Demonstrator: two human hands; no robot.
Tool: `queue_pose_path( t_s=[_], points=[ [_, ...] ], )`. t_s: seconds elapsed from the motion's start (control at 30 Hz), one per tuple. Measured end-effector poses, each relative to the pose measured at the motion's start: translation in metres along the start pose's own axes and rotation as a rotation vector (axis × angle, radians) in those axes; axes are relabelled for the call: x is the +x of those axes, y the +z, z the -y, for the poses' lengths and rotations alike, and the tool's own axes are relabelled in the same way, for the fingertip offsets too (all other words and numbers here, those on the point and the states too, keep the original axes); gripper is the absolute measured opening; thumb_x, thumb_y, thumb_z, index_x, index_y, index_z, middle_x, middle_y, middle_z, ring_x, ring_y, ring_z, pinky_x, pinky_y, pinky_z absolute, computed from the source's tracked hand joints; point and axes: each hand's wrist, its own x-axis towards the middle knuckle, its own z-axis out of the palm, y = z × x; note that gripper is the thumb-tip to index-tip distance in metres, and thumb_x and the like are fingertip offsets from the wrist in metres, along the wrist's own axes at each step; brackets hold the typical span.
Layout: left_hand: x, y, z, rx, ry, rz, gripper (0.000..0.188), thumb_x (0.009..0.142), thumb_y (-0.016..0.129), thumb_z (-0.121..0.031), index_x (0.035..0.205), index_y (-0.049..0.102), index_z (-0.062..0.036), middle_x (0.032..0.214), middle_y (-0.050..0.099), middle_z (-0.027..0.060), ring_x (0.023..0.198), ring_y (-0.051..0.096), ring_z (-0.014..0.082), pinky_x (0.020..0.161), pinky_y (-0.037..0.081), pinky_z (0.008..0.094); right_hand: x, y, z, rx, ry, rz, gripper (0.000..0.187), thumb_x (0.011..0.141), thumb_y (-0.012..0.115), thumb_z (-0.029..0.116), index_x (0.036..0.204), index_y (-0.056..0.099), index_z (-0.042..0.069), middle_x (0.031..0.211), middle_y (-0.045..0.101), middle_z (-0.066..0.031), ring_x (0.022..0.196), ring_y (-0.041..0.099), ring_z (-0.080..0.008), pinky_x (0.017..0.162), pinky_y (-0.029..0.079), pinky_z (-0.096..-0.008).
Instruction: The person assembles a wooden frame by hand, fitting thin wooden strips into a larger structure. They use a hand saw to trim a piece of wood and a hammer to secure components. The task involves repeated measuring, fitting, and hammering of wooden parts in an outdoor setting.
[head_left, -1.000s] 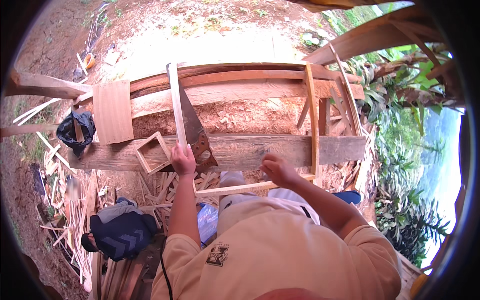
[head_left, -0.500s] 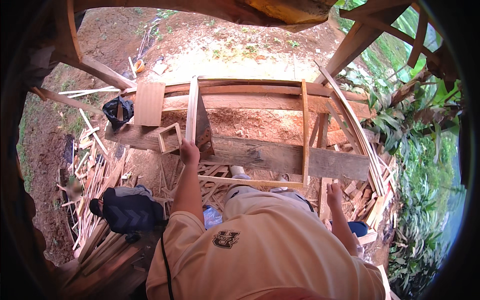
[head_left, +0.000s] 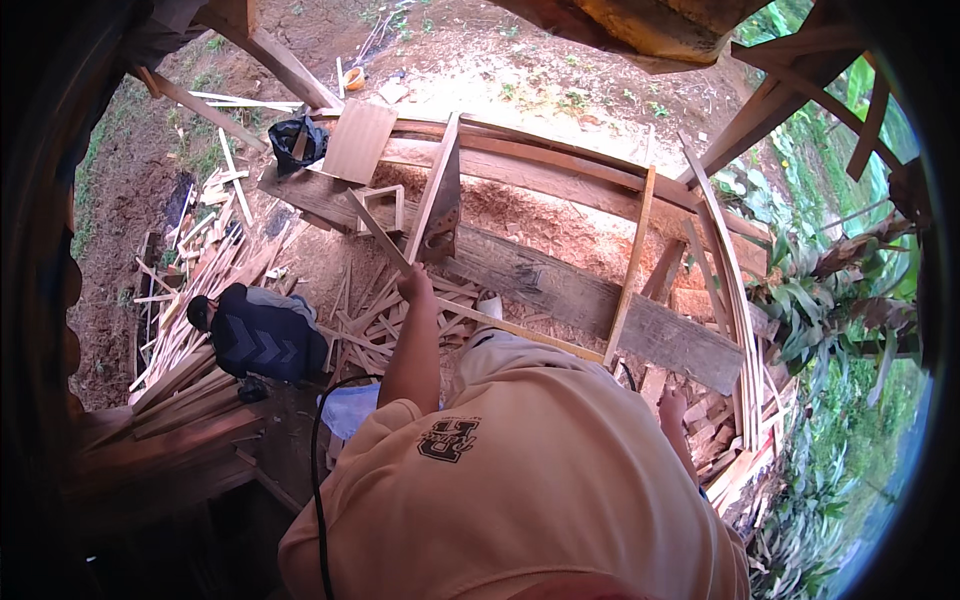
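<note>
My left hand point(head_left: 416, 285) is closed around the near end of a narrow strip of wood point(head_left: 379, 232), which slants up and away to the left. Just beyond the strip, a small rectangular wooden frame point(head_left: 400, 208) rests on the weathered bench plank point(head_left: 560, 290). Right of my left hand, a handsaw point(head_left: 443, 225) stands beside the left rail of a large wooden frame point(head_left: 626, 280) that lies across the bench. My right hand point(head_left: 673, 404) is low on the right, near the piled offcuts, with its fingers too small and blurred to read.
A brown flat board point(head_left: 360, 140) and a black bag point(head_left: 298, 145) are at the bench's far left end. Another person in a dark top point(head_left: 265, 335) is at the left, beside heaped wood strips point(head_left: 200, 300). Long curved slats point(head_left: 735, 280) lean at the right.
My left hand has moved off the large frame's left rail and now grips the wood strip. My right hand has dropped lower. The whole view has turned and shifted.
</note>
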Motion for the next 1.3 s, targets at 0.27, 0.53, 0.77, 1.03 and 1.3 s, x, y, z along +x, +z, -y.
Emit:
queue_pose_path(
  t_s=[0.27,0.53,0.77,1.03,1.3],
  points=[
    [-0.002,-0.010,-0.002,0.019,0.099,-0.165,0.040,0.090,0.073,-0.016,0.120,0.063,0.0101,0.112,0.071,0.0235,0.101,0.071,0.0363,0.089,0.056,0.0425,-0.004,-0.019,-0.002,-0.159,-0.073,0.100,0.037,0.102,0.058,0.027,0.086,0.071,-0.005,0.067,0.068,-0.0111,0.059,0.068,-0.0200,0.057,0.054,-0.0373],
    [-0.017,-0.010,0.006,-0.065,0.137,-0.175,0.041,0.088,0.075,-0.009,0.123,0.061,0.0070,0.117,0.068,0.0203,0.103,0.069,0.0316,0.093,0.055,0.0385,0.037,-0.015,-0.038,0.070,-0.019,0.065,0.040,0.104,0.057,0.028,0.078,0.065,-0.002,0.065,0.063,-0.0084,0.057,0.063,-0.0179,0.052,0.049,-0.0365],
    [-0.034,-0.020,0.006,-0.183,0.152,-0.001,0.030,0.087,0.074,-0.001,0.114,0.061,0.0011,0.098,0.067,0.0086,0.084,0.068,0.0165,0.068,0.053,0.0263,0.029,-0.001,-0.044,0.036,0.055,0.115,0.038,0.103,0.059,0.028,0.083,0.068,-0.002,0.065,0.065,-0.0081,0.057,0.064,-0.0185,0.053,0.049,-0.0361],
    [-0.034,-0.010,0.025,-0.164,0.082,0.116,0.034,0.086,0.074,0.003,0.117,0.060,0.0015,0.095,0.067,0.0094,0.070,0.063,0.0153,0.059,0.054,0.0251,-0.008,-0.028,-0.026,-0.018,0.064,0.118,0.040,0.102,0.059,0.033,0.089,0.070,-0.003,0.070,0.068,-0.0117,0.064,0.068,-0.0215,0.062,0.053,-0.0390],
    [-0.059,-0.010,0.028,-0.048,0.108,0.130,0.032,0.084,0.074,0.003,0.114,0.062,-0.0004,0.086,0.064,0.0060,0.055,0.050,0.0098,0.047,0.037,0.0259,-0.020,-0.016,-0.058,0.071,0.115,0.059,0.039,0.101,0.062,0.033,0.082,0.069,0.000,0.068,0.067,-0.0088,0.057,0.067,-0.0190,0.051,0.050,-0.0352]
  ],
)
